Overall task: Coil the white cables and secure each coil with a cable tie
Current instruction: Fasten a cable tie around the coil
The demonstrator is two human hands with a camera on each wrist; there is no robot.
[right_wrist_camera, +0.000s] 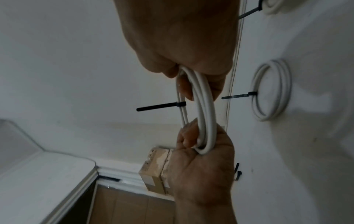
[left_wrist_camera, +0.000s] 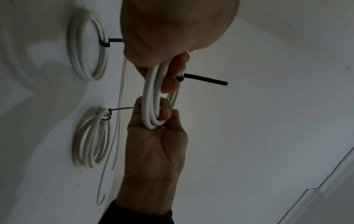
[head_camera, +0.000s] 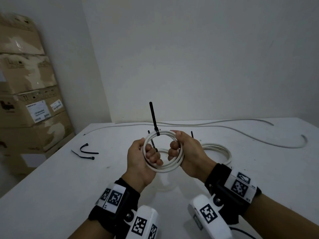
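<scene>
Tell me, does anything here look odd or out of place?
Nothing looks broken or spilled. The black cable tie on the coil held by both hands has a long untrimmed tail sticking straight up, and one loose white cable lies uncoiled along the table's far edge.

The coil (head_camera: 170,167) is smooth white plastic-sheathed cable with a faint sheen. Its tie (head_camera: 153,118) looks like matt black plastic. The table (head_camera: 69,178) is smooth matt white; the boxes (head_camera: 25,83) are brown cardboard with glossy tape.

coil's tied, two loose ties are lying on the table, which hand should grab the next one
Probably the left hand. The two loose cable ties lie on the table to its side, while the right hand is farther off and can keep gripping the tied coil.
</scene>
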